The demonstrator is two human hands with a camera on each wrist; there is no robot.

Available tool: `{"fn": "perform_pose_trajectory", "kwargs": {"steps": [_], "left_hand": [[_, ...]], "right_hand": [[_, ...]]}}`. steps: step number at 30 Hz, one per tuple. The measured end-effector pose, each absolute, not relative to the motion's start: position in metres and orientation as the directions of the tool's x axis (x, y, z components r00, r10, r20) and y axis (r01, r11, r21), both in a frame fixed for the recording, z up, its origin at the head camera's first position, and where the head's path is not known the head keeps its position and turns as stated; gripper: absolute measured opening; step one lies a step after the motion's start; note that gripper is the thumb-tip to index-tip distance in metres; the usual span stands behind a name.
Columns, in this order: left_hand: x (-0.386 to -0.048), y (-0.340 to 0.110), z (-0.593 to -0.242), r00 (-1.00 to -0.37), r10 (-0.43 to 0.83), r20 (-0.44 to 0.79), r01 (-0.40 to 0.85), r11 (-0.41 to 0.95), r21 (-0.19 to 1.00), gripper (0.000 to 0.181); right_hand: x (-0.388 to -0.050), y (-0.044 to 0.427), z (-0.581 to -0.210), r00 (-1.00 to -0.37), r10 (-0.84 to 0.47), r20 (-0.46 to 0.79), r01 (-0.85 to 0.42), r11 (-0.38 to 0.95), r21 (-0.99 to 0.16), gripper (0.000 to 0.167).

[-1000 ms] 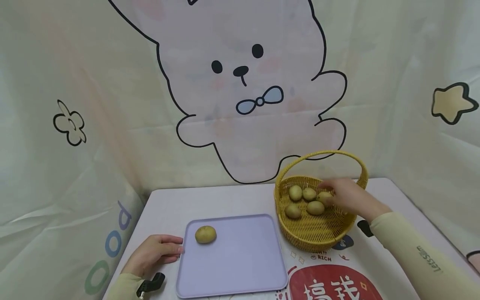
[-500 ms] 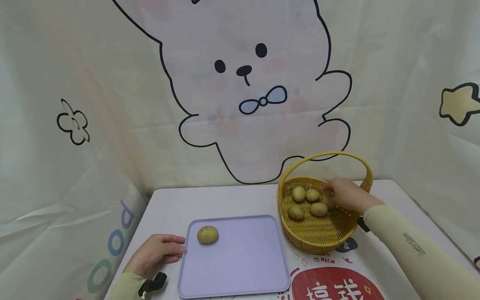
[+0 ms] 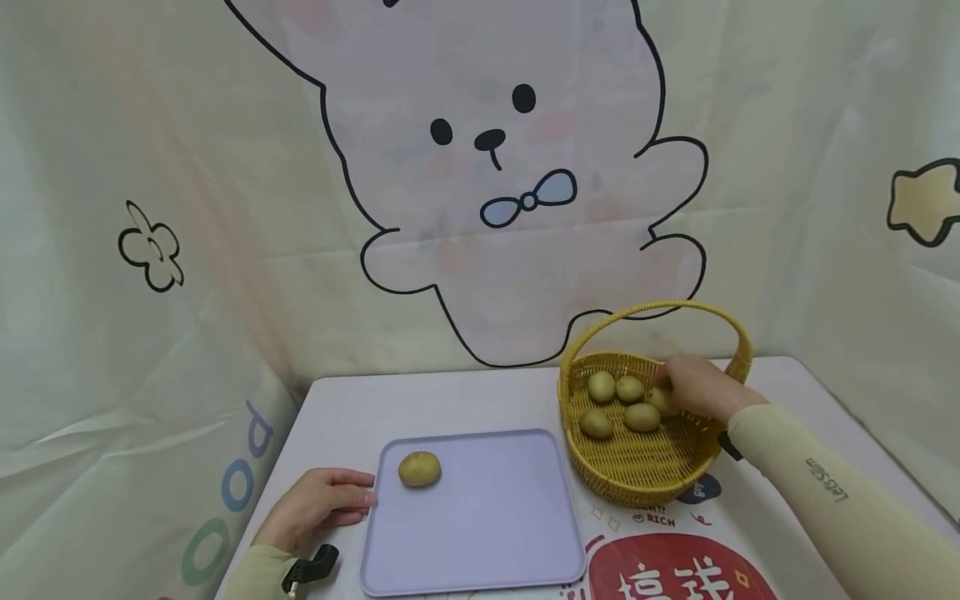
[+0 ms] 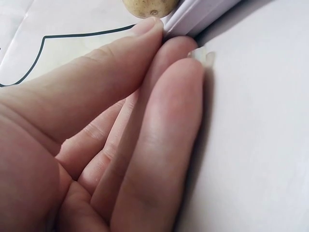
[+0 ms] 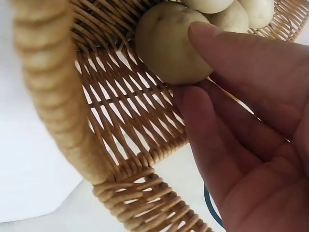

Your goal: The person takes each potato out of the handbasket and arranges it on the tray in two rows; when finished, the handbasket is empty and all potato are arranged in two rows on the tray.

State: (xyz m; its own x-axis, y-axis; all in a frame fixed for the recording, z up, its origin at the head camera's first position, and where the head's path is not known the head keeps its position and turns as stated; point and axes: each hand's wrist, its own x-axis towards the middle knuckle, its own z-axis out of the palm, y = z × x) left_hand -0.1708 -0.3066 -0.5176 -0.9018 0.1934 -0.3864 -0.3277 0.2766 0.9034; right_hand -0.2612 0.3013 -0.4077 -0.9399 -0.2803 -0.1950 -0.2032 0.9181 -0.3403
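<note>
Inside the yellow wicker basket [image 3: 630,475] at the right, my right hand [image 3: 697,387] pinches a potato [image 5: 174,43]. Seen from the right wrist, the thumb lies on its side and a fingertip sits under its edge. Several other potatoes [image 3: 642,417] lie beside it. My left hand [image 3: 311,504] rests on the table with nearly straight fingers, their tips touching the left edge of the lilac tray [image 3: 480,533]. One potato [image 3: 420,469] lies at the tray's upper left; the left wrist view shows part of it beyond the thumb.
The basket's tall arched handle [image 3: 660,305] stands up over it, near the right arm. A white cloth with red and dark prints covers the table [image 3: 442,404]. A fabric backdrop [image 3: 315,325] with a cartoon animal hangs behind the table.
My right hand has settled lower around the potato at the basket's right side, its fingers now closer about it. The left hand and the tray keep their places; the view has shifted slightly.
</note>
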Motion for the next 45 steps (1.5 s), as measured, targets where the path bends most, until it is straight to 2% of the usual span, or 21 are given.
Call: {"fn": "perform_pose_trajectory", "kwargs": {"steps": [11, 24, 32, 37, 39, 40, 43, 45], "left_hand": [[-0.169, -0.309, -0.516, -0.898, 0.183, -0.401, -0.339, 0.295, 0.893, 0.052], [-0.171, -0.304, -0.516, -0.903, 0.174, -0.393, -0.337, 0.284, 0.898, 0.049], [-0.17, -0.304, -0.516, -0.898, 0.192, -0.397, -0.339, 0.275, 0.9, 0.048], [-0.172, -0.305, -0.519, -0.9, 0.2, -0.388, -0.329, 0.274, 0.904, 0.048], [-0.172, -0.306, -0.519, -0.901, 0.208, -0.38, -0.32, 0.269, 0.908, 0.048], [-0.172, -0.307, -0.519, -0.902, 0.215, -0.374, -0.314, 0.269, 0.911, 0.049], [-0.172, -0.308, -0.519, -0.902, 0.22, -0.372, -0.309, 0.272, 0.911, 0.049], [-0.172, -0.307, -0.518, -0.9, 0.221, -0.375, -0.312, 0.275, 0.909, 0.05]], "right_hand": [[-0.259, 0.302, -0.411, -0.936, -0.269, -0.229, -0.159, 0.9, -0.405, 0.021], [-0.256, 0.303, -0.406, -0.935, -0.236, -0.266, -0.104, 0.897, -0.43, 0.018], [-0.249, 0.307, -0.413, -0.94, -0.251, -0.232, -0.123, 0.882, -0.456, 0.024], [-0.241, 0.309, -0.405, -0.949, -0.261, -0.176, -0.166, 0.889, -0.426, 0.018], [-0.236, 0.307, -0.395, -0.958, -0.259, -0.121, -0.193, 0.898, -0.396, 0.009], [-0.232, 0.305, -0.39, -0.963, -0.253, -0.088, -0.201, 0.9, -0.387, 0.011], [-0.216, 0.295, -0.377, -0.976, -0.216, -0.008, -0.196, 0.9, -0.389, 0.032], [-0.201, 0.287, -0.373, -0.98, -0.197, 0.04, -0.195, 0.885, -0.422, 0.04]]}}
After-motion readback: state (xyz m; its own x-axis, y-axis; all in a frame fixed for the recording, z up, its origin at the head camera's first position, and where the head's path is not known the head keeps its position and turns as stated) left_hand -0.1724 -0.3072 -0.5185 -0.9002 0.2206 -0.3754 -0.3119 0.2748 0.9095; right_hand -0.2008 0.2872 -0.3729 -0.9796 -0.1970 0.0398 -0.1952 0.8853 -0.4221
